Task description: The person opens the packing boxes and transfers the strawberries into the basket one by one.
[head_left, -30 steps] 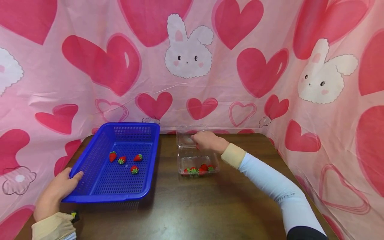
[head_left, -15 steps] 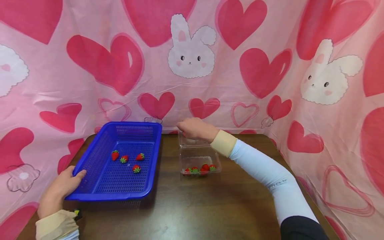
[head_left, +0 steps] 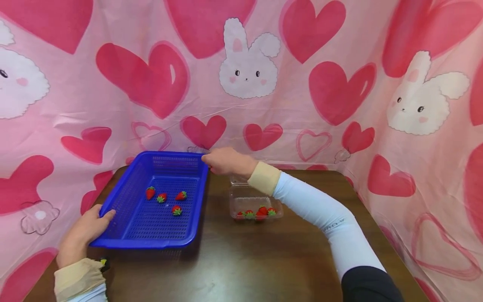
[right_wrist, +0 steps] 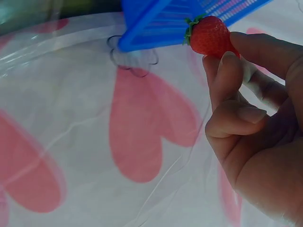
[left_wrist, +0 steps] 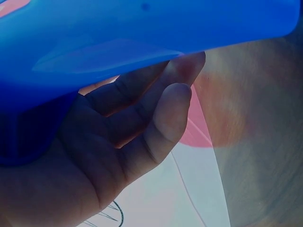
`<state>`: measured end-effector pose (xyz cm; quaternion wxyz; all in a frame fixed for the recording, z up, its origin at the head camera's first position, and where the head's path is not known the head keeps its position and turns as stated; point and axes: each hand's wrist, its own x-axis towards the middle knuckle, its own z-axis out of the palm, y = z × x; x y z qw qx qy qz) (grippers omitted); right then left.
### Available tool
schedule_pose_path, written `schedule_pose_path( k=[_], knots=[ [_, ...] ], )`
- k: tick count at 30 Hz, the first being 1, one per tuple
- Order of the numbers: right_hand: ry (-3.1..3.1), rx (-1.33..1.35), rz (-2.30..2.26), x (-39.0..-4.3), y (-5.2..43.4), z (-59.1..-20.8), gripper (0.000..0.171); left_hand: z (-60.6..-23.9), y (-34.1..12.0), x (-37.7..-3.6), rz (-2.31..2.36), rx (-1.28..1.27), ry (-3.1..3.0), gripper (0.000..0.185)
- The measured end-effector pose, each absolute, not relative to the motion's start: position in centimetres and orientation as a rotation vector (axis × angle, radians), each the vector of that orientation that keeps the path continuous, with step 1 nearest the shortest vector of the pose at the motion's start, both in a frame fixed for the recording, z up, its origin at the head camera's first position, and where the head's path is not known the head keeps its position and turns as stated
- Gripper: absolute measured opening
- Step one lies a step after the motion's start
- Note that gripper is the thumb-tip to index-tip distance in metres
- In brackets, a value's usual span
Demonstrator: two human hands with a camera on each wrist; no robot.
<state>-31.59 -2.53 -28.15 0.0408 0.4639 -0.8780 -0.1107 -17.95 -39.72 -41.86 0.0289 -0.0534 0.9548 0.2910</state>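
Observation:
My left hand [head_left: 88,226] grips the near left rim of a blue plastic basket [head_left: 151,243]; in the left wrist view its fingers curl under that rim. Several strawberries lie spread on the perforated bottom, among them one strawberry [head_left: 150,193] near the left wall. Between thumb and fingertips, my right hand [head_left: 230,161] pinches a red strawberry [right_wrist: 210,37] with green leaves, plain in the right wrist view but hidden in the head view. This hand is at the basket's far right corner, its fingertips overlapping the rim in the head view.
A clear plastic clamshell box [head_left: 253,204] stands open right of the basket, with several strawberries [head_left: 261,213] along its near side. Its lid is partly hidden behind my right forearm. Pink cloth [head_left: 286,105] with hearts and rabbits hangs around the brown table [head_left: 241,260].
My right hand has moved left from over the clear box to the basket's far right corner. The left hand keeps its grip on the rim. The head view has shifted slightly.

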Motion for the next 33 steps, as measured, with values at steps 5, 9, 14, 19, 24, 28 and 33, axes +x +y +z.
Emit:
schedule_pose_path(
  k=[5, 9, 14, 19, 24, 28, 33],
  knots=[
    [-2.699, 1.451, -0.288, -31.4, -4.4, -28.3, 0.006, -41.8, -39.6, -17.9, 0.921, -0.166, 2.955, 0.048],
    [-2.716, 1.51, -0.196, -31.5, -6.1, -28.7, 0.004, -41.7, -39.5, -17.8, 0.929, -0.172, 2.964, 0.046],
    [-2.737, 1.595, -0.134, -31.6, -7.8, -30.1, 0.013, -41.5, -39.3, -17.8, 0.917, -0.172, 2.972, 0.044],
    [-2.757, 1.661, -0.101, -31.4, -9.2, -31.9, 0.013, -41.5, -39.4, -17.7, 0.908, -0.183, 2.958, 0.044],
    [-2.783, 1.709, -0.063, -31.3, -10.1, -34.4, 0.012, -41.5, -39.1, -17.8, 0.934, -0.177, 2.954, 0.044],
    [-2.822, 1.699, -0.062, -31.0, -10.8, -36.3, 0.018, -41.4, -39.0, -17.8, 0.951, -0.181, 2.936, 0.043],
    [-2.84, 1.687, -0.098, -29.6, -12.4, -37.8, 0.024, -41.3, -39.3, -17.6, 0.944, -0.2, 2.929, 0.044]
  ],
)
